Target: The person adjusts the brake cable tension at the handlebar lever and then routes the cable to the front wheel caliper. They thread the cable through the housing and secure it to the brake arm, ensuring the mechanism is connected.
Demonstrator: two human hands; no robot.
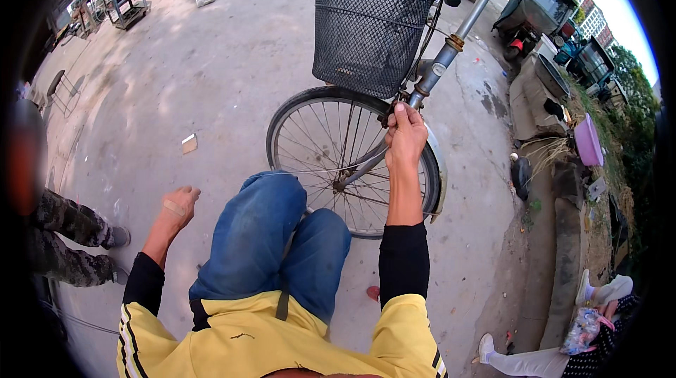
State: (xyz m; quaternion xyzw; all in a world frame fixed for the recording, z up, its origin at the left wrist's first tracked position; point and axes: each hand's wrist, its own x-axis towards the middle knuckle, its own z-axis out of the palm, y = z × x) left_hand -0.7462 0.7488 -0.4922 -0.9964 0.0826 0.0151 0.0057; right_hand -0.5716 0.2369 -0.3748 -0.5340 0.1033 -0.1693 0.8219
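Note:
A bicycle stands in front of me, its black mesh basket (373, 22) above the spoked front wheel (282, 121). My right hand (406, 137) is raised to the top of the front fork, just under the silvery steering tube (440, 67). Its thumb and fingers are pinched together; what they grip is hidden. From near this hand a thin wire (331, 169) curves left across the spokes toward my knee. My left hand (182, 203), with a plaster on its back, hangs over the ground left of my knees, fingers closed. Anything inside it is too small to make out.
A person in camouflage trousers (74, 230) stands close on my left. At lower right sits someone in white trousers (528, 364) beside a clear bag (581, 331). A kerb (563, 265), a pink basin (588, 140) and parked three-wheelers (539, 5) line the right.

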